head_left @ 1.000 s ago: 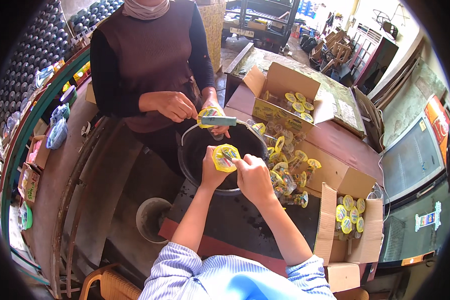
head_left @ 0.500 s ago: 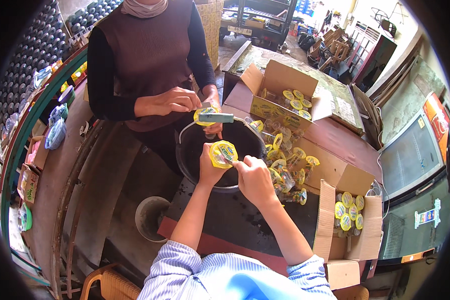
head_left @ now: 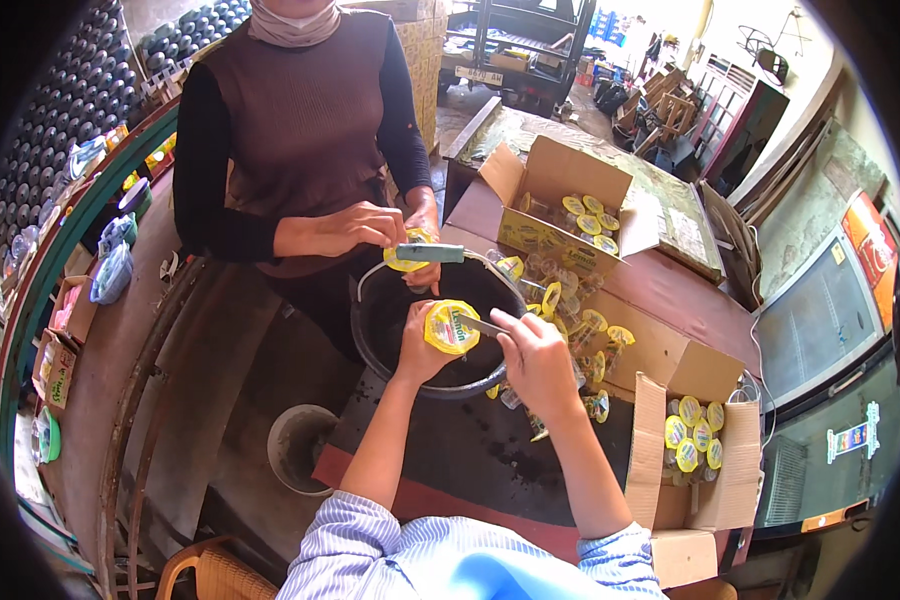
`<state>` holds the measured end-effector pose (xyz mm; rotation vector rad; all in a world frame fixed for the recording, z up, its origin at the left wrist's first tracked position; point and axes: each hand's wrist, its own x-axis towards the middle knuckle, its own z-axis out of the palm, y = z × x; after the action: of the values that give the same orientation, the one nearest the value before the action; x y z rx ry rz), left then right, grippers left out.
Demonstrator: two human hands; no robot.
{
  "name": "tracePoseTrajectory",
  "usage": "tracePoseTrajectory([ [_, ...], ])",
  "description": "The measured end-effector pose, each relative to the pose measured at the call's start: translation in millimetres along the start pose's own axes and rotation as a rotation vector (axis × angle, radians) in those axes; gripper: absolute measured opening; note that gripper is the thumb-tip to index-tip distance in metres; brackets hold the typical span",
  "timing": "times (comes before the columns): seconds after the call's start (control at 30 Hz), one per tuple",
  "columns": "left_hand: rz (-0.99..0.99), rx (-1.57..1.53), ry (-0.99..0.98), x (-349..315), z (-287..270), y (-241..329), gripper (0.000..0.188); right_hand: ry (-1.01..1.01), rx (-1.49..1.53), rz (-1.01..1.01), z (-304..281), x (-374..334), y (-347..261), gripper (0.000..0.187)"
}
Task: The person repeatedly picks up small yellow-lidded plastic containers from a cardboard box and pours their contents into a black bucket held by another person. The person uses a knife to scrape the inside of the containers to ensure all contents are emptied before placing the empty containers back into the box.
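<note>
My left hand is wrapped round a sealed drink cup, its yellow-edged lid facing up, over the black bucket. In my right hand is a thin flat knife; its tip lies on the lid, near the middle. Across the bucket, a person's hands work at another yellow-lidded cup, partly hidden behind the bucket's grey handle grip. Inside the bucket it is too dark to make anything out.
Several cups lie heaped right of the bucket. Cups fill parts of an open carton at the back and another carton at the right. A pale pail stands lower left. A glass-fronted cabinet is far right.
My right hand has drawn back to the right of the cup, and more of the blade shows. The cup has turned slightly in my left hand. The view has shifted a little.
</note>
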<state>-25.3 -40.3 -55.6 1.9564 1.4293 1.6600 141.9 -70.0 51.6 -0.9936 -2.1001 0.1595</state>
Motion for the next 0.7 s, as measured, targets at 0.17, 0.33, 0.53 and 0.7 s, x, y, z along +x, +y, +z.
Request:
tracePoseTrajectory([
  [0.17,-0.326,-0.377,-0.113,-10.0,2.7,5.3,0.06,-0.052,0.132,-0.148,2.5,5.2,27.1,0.016],
  [0.33,-0.314,-0.429,-0.158,-6.1,4.1,2.1,0.067,-0.053,0.044,-0.202,8.4,10.2,33.2,0.012],
  [0.53,-0.303,-0.429,-0.171,-5.8,4.1,0.7,0.068,-0.084,0.029,-0.208,11.0,10.5,37.2,0.015],
  [0.7,-0.32,-0.458,-0.2,-5.2,2.8,1.6,0.068,-0.096,0.038,-0.216,14.7,10.2,39.5,0.016],
])
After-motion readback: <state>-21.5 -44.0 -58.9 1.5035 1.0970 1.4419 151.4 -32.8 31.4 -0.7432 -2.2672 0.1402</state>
